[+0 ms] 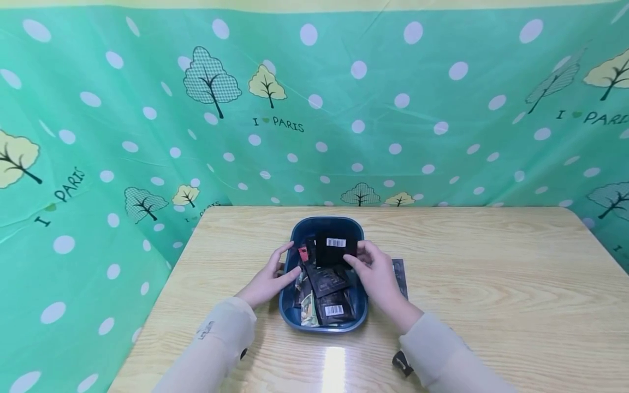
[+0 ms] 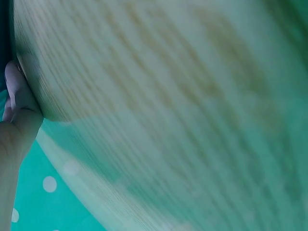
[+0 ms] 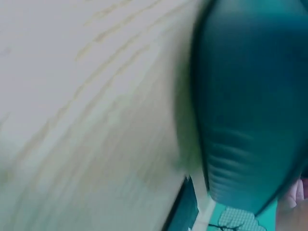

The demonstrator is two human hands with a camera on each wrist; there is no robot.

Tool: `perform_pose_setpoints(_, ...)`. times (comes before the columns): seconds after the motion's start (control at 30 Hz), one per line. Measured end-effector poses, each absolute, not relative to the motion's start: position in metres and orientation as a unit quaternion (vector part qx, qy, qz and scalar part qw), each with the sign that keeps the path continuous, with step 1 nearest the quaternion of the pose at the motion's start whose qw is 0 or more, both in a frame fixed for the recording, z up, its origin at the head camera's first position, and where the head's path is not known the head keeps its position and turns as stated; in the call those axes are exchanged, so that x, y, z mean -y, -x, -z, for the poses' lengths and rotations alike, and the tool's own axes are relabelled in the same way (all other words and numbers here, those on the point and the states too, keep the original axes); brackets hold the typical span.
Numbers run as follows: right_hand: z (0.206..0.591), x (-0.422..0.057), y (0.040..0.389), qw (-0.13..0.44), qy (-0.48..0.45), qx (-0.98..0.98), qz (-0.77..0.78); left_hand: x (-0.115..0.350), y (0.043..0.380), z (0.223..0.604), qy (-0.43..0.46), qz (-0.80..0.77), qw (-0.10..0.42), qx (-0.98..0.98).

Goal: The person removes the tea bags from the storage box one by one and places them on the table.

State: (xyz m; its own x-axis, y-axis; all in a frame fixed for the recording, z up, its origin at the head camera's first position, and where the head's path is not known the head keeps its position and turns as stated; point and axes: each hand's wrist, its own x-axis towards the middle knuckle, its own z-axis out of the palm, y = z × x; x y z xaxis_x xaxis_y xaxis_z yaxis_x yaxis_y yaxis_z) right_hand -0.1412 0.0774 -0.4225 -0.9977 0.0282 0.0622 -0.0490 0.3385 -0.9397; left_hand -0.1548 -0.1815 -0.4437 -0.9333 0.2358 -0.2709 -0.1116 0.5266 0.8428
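A dark blue plastic bin point(image 1: 362, 314) stands on the table, filled with several flat, mostly black sachets point(image 1: 326, 281). At its left rim, my left hand point(image 1: 267, 281) grips the bin with the thumb over the edge; the other fingers are partly hidden outside. My right hand point(image 1: 382, 277) pinches a black packet point(image 1: 336, 254) with a white barcode label, between thumb and fingers, at the bin's far right part. The bin's outer wall point(image 3: 250, 96) fills the right of the right wrist view. Only part of the left hand point(image 2: 21, 103) shows in the left wrist view.
A dark sachet point(image 1: 400, 277) lies on the wooden table point(image 1: 491, 284) right of the bin, partly behind the right hand. A small black object point(image 1: 403, 363) lies by the right sleeve. A green dotted cloth point(image 1: 358, 98) hangs behind the table.
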Motion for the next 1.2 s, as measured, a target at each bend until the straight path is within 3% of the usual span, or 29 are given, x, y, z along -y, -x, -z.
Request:
perform_pose_setpoints(0.57,0.411,-0.133,0.142,-0.024,0.082,0.754,-0.651,0.181,0.154,0.444,-0.029,-0.479,0.177,-0.859)
perform_pose_setpoints(1.2,0.425,-0.201,0.122,-0.07,0.091,0.813,-0.571,0.181,0.154,0.445,-0.032,-0.485,0.18,-0.855)
